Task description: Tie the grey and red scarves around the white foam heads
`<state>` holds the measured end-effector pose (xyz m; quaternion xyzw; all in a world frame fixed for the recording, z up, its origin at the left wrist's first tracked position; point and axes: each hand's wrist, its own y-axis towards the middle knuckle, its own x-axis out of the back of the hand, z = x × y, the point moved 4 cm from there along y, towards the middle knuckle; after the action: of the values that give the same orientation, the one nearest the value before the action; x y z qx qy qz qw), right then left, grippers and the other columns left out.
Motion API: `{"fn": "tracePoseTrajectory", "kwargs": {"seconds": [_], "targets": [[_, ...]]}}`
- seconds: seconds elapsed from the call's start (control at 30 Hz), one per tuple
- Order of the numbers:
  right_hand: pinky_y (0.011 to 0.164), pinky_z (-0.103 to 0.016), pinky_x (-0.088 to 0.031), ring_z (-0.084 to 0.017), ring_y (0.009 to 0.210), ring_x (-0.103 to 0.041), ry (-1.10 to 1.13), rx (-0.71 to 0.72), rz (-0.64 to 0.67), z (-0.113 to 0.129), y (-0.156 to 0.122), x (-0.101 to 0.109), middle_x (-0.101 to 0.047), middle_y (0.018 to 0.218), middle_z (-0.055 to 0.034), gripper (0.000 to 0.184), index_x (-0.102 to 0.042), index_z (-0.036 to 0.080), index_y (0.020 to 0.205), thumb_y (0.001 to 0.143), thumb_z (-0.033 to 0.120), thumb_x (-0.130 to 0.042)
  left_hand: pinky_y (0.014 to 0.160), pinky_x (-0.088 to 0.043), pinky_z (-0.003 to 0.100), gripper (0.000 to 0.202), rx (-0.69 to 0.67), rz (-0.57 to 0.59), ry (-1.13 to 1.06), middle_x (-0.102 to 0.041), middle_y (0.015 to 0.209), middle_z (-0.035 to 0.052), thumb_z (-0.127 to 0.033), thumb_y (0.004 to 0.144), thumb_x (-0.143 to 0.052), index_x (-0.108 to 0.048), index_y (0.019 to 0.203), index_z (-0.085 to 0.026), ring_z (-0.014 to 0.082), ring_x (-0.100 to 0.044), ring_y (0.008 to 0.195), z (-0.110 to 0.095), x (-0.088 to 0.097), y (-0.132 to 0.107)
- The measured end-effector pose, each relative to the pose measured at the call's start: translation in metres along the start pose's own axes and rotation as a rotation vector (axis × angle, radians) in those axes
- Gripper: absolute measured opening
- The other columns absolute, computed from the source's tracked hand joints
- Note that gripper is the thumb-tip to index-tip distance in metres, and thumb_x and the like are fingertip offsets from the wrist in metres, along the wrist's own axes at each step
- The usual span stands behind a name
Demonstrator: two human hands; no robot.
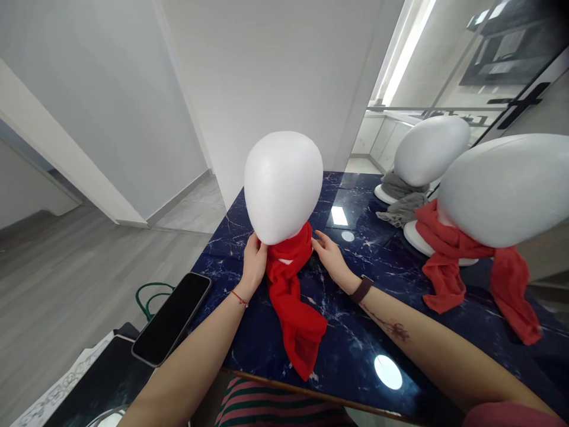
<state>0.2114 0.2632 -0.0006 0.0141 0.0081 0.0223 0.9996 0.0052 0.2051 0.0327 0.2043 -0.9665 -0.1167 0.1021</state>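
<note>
A white mannequin head (283,184) stands upright on the blue marbled table, with a bright red scarf (284,284) wrapped around its neck. One long end of the scarf hangs down the front and lies on the tabletop toward me. At the neck's left side, my left hand (255,264) is closed on the scarf's edge, its fingertips partly hidden under the head. My right hand (329,255) is at the opposite side, fingers extended and apart, fingertips at the scarf's right edge.
On the right of the table (355,332) stand a white mannequin head (507,184) with a coral scarf (448,237) and another head (431,148) with a grey scarf (402,196). A phone (173,317) lies at the left edge, beside a green loop (149,296). Behind is a wall (275,71).
</note>
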Motion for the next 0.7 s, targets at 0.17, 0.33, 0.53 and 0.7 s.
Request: {"fn": "tracePoseTrajectory", "kwargs": {"seconds": [0.17,0.33,0.53,0.7], "targets": [[0.072,-0.029,-0.049,-0.015,0.070,-0.060,0.390,-0.118,0.161,0.013,-0.011,-0.014,-0.068,0.072,0.0004,0.025,-0.066,0.020,0.075,0.073,0.044,-0.065,0.095,-0.039,0.033,0.035,-0.065,0.067,-0.067,-0.060,0.119,0.0082,-0.029,0.086,-0.043,-0.056,0.116,-0.018,0.0206,-0.054,0.109,-0.009,-0.005,-0.003],[0.069,-0.027,-0.050,-0.015,0.075,-0.063,0.607,-0.317,0.149,0.018,-0.019,-0.022,-0.070,0.084,0.0024,0.019,-0.065,0.024,0.089,0.081,0.038,-0.055,0.093,-0.041,0.035,0.034,-0.100,0.091,0.018,-0.061,0.115,0.0092,-0.032,0.085,-0.047,-0.055,0.114,-0.017,0.0211,-0.055,0.104,-0.006,-0.009,-0.006],[0.063,-0.025,-0.051,-0.013,0.061,-0.061,0.712,-0.438,0.078,0.014,-0.013,-0.015,-0.068,0.066,0.0030,0.022,-0.062,0.021,0.072,0.085,0.025,-0.044,0.094,-0.040,0.039,0.039,-0.288,0.135,0.214,-0.058,0.117,0.0098,-0.037,0.083,-0.053,-0.053,0.118,-0.020,0.0233,-0.052,0.107,-0.019,-0.011,-0.009],[0.066,-0.026,-0.053,-0.013,0.061,-0.061,0.748,-0.359,0.069,0.005,-0.005,-0.007,-0.068,0.066,0.0033,0.020,-0.060,0.022,0.072,0.083,0.026,-0.044,0.106,-0.029,0.041,0.048,-0.320,0.153,0.129,-0.045,0.136,0.0079,-0.042,0.087,-0.047,-0.042,0.132,-0.025,0.0221,-0.040,0.125,-0.026,-0.011,-0.015]]}}
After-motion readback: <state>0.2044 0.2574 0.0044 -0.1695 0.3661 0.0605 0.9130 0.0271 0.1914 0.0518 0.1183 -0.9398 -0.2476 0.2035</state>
